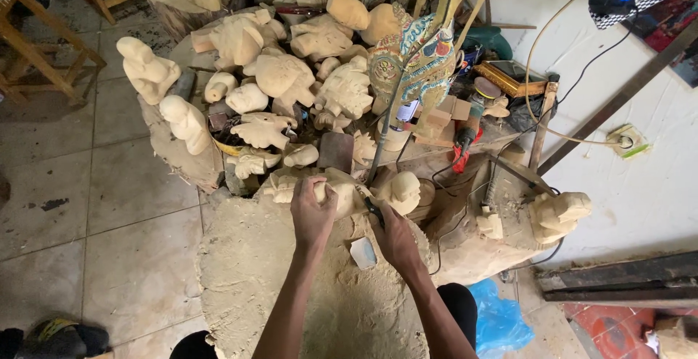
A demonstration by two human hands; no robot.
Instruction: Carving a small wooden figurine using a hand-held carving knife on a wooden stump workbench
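- A woodcarving workshop, by every sign.
- Sawdust-caked work block (291,286) at centre, on a tiled floor.
- Beyond the block, a heap of pale unfinished carved figures (283,75).
- Right of the block, a red-handled power tool (465,137) with trailing cables.
- Farther right, a wall socket (627,141).
- Far left of the block, wooden stools (36,46).

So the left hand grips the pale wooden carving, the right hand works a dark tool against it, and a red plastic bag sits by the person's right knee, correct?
Not quite. The head view shows the left hand gripping the pale wooden carving and the right hand holding a dark tool against it, but the plastic bag by the right knee is blue, not red.
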